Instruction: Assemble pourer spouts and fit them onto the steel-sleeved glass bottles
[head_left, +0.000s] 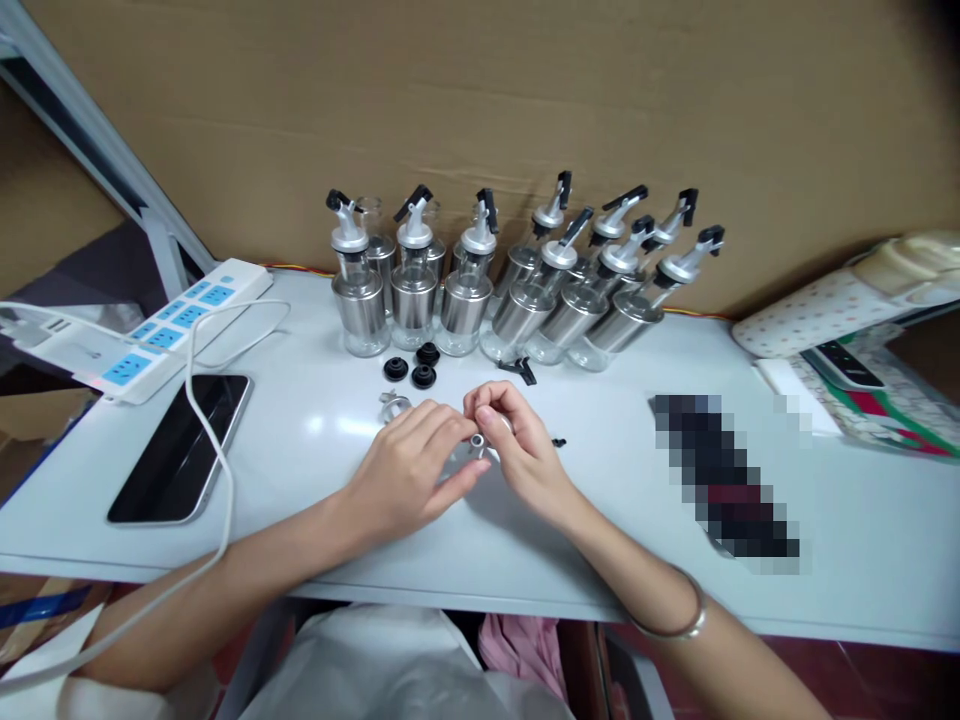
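Note:
Close together over the table, both my hands work on a silver pourer spout (478,441), its tube end showing between the fingers. My left hand (409,465) closes thumb and forefinger around the tube. My right hand (521,445) pinches the rounded part of the spout, mostly hidden by its fingers. Beside my left knuckles lies another silver spout part (393,405). Just beyond are three black rubber stoppers (424,376) and a black lever (521,370). A small black piece (559,442) shows next to my right hand.
Several glass-and-steel oil bottles (464,305) with pourers stand along the cardboard wall (480,90). To the left are a power strip (180,325), a white cable (217,450) and a phone (180,450). A pixelated dark object (724,480) and a dotted bottle (817,305) lie right.

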